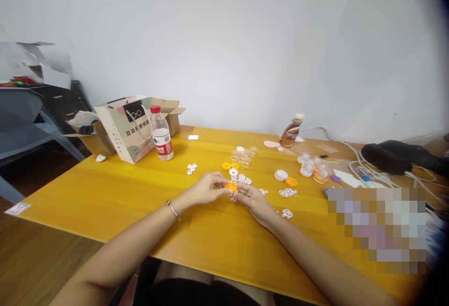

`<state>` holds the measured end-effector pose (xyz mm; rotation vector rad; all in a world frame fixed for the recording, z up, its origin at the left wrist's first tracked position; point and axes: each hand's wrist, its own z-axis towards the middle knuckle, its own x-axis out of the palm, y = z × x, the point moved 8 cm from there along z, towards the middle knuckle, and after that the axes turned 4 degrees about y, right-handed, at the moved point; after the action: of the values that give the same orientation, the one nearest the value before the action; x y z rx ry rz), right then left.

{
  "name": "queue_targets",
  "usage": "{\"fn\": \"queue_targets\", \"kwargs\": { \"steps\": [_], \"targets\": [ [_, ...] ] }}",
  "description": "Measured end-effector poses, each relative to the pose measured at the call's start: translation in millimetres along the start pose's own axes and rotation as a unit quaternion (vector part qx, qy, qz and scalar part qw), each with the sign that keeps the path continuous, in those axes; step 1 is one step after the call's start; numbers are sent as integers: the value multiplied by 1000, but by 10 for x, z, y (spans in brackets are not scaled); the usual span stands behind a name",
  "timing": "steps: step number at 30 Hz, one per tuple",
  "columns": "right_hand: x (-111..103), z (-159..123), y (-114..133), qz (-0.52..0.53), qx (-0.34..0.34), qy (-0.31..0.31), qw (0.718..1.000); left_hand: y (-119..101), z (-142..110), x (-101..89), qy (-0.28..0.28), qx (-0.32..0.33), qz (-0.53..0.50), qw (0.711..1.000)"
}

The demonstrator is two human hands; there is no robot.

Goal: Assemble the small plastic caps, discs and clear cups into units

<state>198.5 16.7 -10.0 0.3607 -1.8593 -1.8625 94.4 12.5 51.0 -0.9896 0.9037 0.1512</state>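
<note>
Between my two hands is a small round orange plastic piece point(231, 186), held just above the table. My left hand point(209, 188) pinches it from the left with thumb and fingers. From the right, my right hand point(253, 200) grips its other side. Just beyond my fingers lie white cut-out plastic pieces point(243, 180), a white ring point(233, 172) and two orange discs point(230, 166). Farther back are clear round covers point(243, 156). Several small white parts point(191, 169) sit left of my hands. More white cut-out pieces point(287, 193) are to the right, near a white round part point(281, 175) and an orange disc point(291, 182).
A paper bag point(128, 130) and a water bottle point(162, 135) stand at the back left, by cardboard boxes point(171, 114). Toward the right are a brown drink bottle point(292, 130), clear-and-orange assembled pieces point(312, 167) and cables point(373, 170). A blurred-out patch point(382, 231) covers the right side.
</note>
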Motion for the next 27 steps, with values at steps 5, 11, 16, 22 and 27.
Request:
{"fn": "queue_targets", "kwargs": {
  "steps": [5,11,16,22,27],
  "targets": [
    [55,-22,-31,59,30,36,997,9,4,36,28,4,-9,1000],
    [59,-29,-63,87,46,51,994,-44,-22,26,60,26,-9,998],
    [65,-30,-68,44,39,35,998,-99,-43,46,51,44,50,996],
    [-65,-7,55,-39,16,7,999,-70,-30,100,39,37,77,996],
    [-864,-40,411,-304,-4,-153,940,-65,-65,266,86,59,111,988]
  ]
}}
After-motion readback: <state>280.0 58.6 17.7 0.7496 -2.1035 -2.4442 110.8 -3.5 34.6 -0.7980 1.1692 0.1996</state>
